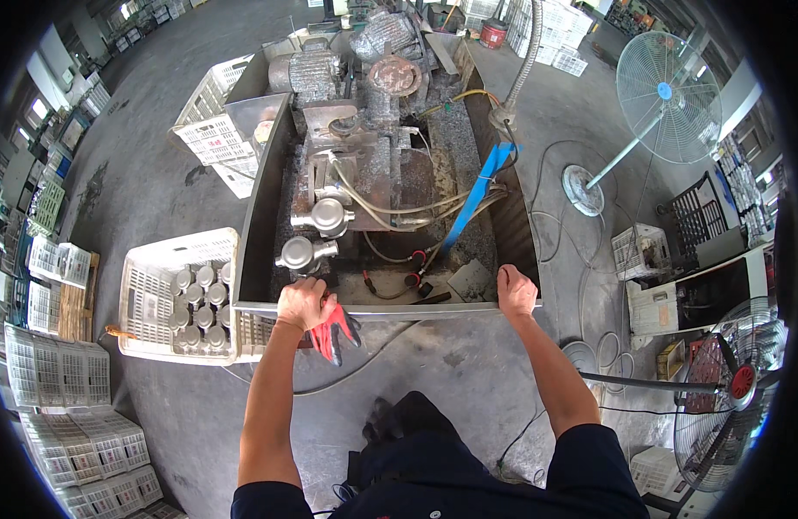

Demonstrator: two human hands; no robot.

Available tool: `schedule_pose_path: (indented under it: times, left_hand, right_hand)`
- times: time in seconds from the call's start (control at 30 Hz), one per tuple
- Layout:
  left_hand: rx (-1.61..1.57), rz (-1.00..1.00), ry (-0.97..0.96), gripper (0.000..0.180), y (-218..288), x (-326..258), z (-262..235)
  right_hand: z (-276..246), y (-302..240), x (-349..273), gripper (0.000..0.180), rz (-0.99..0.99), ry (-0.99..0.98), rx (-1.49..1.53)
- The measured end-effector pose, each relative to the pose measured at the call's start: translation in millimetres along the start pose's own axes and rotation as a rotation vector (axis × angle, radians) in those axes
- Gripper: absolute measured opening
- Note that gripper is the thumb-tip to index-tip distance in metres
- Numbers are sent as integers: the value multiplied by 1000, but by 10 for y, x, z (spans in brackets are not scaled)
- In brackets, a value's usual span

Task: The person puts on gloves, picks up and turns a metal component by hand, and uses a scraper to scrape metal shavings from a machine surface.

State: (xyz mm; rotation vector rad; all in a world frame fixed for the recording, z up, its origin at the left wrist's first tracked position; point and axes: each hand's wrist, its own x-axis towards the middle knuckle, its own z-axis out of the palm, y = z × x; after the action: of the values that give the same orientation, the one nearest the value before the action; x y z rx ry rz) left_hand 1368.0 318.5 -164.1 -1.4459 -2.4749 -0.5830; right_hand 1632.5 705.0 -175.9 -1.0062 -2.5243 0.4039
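Observation:
My left hand point(302, 303) is closed at the front edge of a metal machine trough point(390, 309), with a red and black work glove point(331, 333) hanging from its thumb side. At the trough's front right corner, my right hand point(517, 291) grips the rim with curled fingers. Just beyond my left hand, a round silver metal casting point(297, 253) sits inside the trough. A similar casting point(329, 216) is set against the machine fixture point(351, 169) behind it. Dark cables with red and black round fittings point(413, 279) lie on the trough floor between my hands.
A white plastic crate point(132, 298) holding several metal castings stands left of the trough. Metal chips, hoses and a blue strip point(477, 197) fill the trough's right side. Two fans, a blue one point(665, 91) and a dark one point(736, 385), stand at right. Cables cross the floor.

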Motion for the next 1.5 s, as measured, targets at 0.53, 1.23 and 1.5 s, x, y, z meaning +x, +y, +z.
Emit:
schedule_pose_path:
  times: [0.53,1.23,1.5]
  left_hand:
    - [21,-5,-16,30,-6,-3,6]
    - [4,-9,-16,26,-5,-21,-8]
    - [-8,13,-20,28,-2,44,9]
  right_hand:
    - [-7,-4,1,22,6,-3,-8]
    - [-9,-26,-22,21,29,-6,-19]
    - [-13,-5,12,18,7,34,60]
